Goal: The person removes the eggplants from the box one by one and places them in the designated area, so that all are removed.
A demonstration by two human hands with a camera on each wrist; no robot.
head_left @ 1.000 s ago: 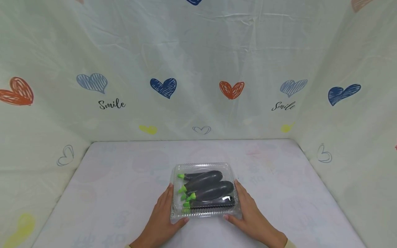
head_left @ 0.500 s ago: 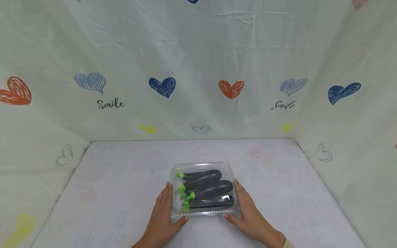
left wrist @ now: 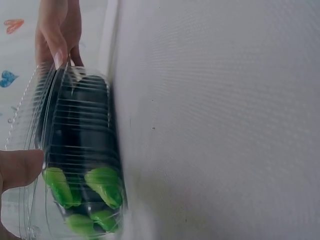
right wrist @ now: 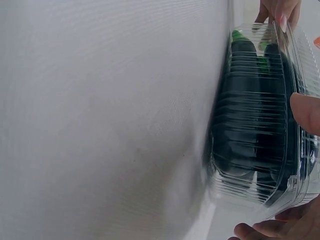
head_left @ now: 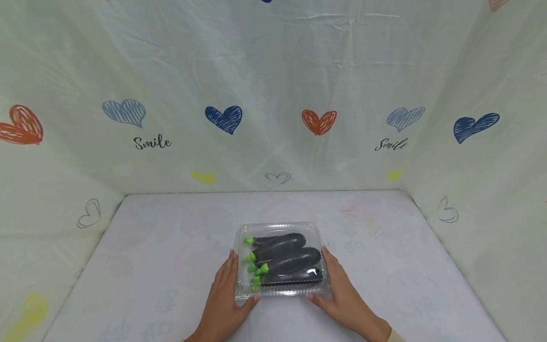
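Observation:
A clear plastic clamshell box (head_left: 277, 290) with its lid down sits on the table in the head view. Inside lie several dark purple eggplants (head_left: 290, 262) with green stems, their stem ends toward the left. My left hand (head_left: 223, 294) grips the box's left side, fingers along the wall and thumb at the near corner. On the opposite side my right hand (head_left: 348, 297) holds it the same way. Both wrist views show a thumb (left wrist: 22, 167) against the box's ribbed edge. The box hides parts of the fingers.
A pale cloth with faint prints covers the table (head_left: 171, 237). Behind and on both sides hangs a whitish curtain (head_left: 273, 85) printed with hearts and the word "Smile". The table's far edge meets it.
Almost nothing has moved. Both hands keep their places on the box, and the whole head view shifts only slightly.

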